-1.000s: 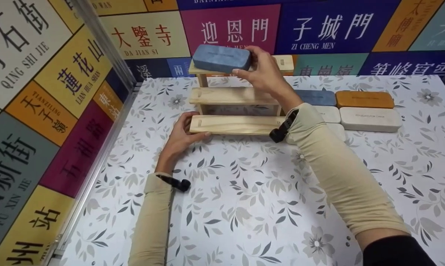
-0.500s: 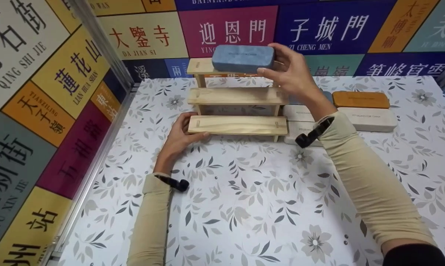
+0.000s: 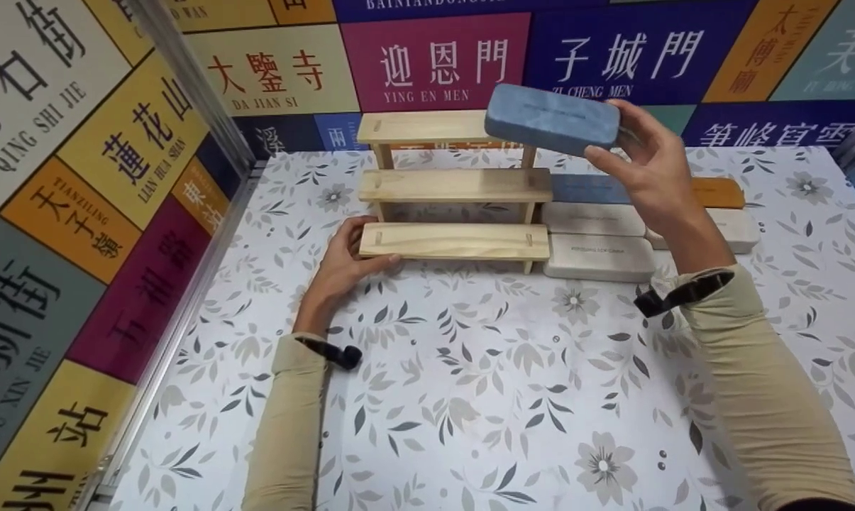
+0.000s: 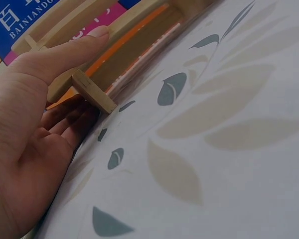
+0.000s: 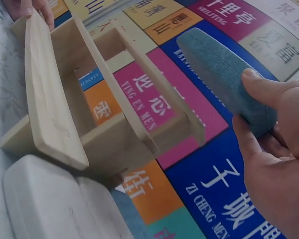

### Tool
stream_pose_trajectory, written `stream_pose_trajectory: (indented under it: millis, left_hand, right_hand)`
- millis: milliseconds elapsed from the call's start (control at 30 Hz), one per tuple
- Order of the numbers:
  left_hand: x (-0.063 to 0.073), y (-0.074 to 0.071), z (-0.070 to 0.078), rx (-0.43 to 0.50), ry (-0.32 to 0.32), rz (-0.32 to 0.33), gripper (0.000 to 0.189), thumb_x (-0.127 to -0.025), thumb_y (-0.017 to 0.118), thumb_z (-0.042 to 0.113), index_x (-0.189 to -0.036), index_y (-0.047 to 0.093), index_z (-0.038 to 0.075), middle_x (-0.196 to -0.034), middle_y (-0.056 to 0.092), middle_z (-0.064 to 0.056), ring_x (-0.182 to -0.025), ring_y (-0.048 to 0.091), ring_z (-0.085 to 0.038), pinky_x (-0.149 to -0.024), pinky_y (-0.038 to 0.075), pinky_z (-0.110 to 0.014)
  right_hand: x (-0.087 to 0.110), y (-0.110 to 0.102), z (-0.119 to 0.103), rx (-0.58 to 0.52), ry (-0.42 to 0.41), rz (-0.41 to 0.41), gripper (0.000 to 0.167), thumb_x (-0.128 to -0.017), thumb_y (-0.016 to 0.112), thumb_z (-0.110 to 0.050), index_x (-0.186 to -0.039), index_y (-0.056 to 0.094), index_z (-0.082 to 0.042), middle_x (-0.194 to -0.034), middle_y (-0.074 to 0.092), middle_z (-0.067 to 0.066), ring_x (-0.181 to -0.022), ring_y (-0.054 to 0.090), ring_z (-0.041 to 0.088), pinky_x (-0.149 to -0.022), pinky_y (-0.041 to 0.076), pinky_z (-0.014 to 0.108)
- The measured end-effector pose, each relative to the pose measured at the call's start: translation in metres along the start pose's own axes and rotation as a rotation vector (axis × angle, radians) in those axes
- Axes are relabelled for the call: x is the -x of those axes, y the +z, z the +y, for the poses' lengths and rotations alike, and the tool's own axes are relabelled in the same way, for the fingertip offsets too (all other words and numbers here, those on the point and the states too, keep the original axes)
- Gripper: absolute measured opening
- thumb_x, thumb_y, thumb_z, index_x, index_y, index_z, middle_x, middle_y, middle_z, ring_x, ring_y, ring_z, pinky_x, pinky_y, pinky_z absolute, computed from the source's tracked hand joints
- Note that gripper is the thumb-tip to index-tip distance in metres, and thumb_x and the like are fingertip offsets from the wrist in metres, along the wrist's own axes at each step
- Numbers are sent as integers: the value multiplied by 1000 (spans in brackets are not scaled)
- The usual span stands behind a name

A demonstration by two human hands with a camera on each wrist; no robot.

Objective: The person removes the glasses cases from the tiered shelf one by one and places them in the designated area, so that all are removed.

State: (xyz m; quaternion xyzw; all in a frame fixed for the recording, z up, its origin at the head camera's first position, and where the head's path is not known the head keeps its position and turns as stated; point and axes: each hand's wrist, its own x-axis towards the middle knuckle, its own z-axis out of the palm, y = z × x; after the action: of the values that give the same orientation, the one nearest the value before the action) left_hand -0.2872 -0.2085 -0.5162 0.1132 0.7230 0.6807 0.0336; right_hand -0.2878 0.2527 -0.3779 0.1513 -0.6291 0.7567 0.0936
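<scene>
My right hand [image 3: 654,163] grips one end of a blue glasses case [image 3: 551,117], thumb on the near side and fingers on the far side. The case is held in the air at the right end of the top tier of a three-step wooden display rack [image 3: 455,241]. In the right wrist view the case [image 5: 224,74] hangs apart from the rack [image 5: 50,94]. My left hand [image 3: 342,259] holds the left end of the rack's lowest step. In the left wrist view the thumb of the left hand [image 4: 35,104] lies along the board and the fingers reach underneath.
Right of the rack lie white glasses cases [image 3: 597,257], another blue case [image 3: 590,189] and an orange case [image 3: 718,191], partly behind my right hand. They sit close together on a leaf-patterned tabletop [image 3: 455,383]. Colourful sign panels [image 3: 434,64] line the back and left.
My right hand has carried the blue glasses case rightward along and off the top tier, which now shows bare wood. My left hand has stayed on the rack.
</scene>
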Motion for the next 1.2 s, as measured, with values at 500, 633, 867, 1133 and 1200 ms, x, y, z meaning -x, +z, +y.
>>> stream_pose_trajectory:
  millis: [500,633,867,1133,1200]
  left_hand:
    - [1,-3,0,-28,-1,-18,83,-85,94,11,-154,47,9,-147,62,-11,-135,62,-25,-114,50,-36]
    - [0,-3,1,-16,10,-21,82,-85,93,7,-153,47,8,-146,62,-13,-133,62,-26,-112,51,-34]
    - [0,-2,0,-32,7,-27,82,-86,93,12,-154,48,10,-147,62,-10,-134,62,-25,-114,50,-36]
    - [1,-2,1,-13,-22,-18,83,-85,95,16,-154,48,13,-148,62,-9,-135,62,-25,-116,49,-38]
    - [1,-2,0,-9,-21,-14,83,-85,95,14,-153,49,12,-147,62,-10,-136,61,-25,-116,49,-38]
  right_hand:
    - [53,-59,6,-160,-35,23,66,-100,59,20,-161,42,3,-160,42,17,-147,52,26,-106,58,25]
    - [62,-73,7,-211,-31,24,67,-100,55,22,-163,39,5,-160,41,19,-145,54,25,-107,57,25]
    - [79,-92,6,-227,-3,27,70,-102,51,21,-167,31,3,-163,37,17,-148,52,21,-109,55,24]
    - [93,-113,12,-257,9,22,67,-102,48,22,-165,34,4,-159,39,17,-143,58,21,-106,58,27]
    - [97,-118,13,-276,12,20,67,-102,47,23,-165,32,4,-160,38,17,-143,58,21,-108,57,28]
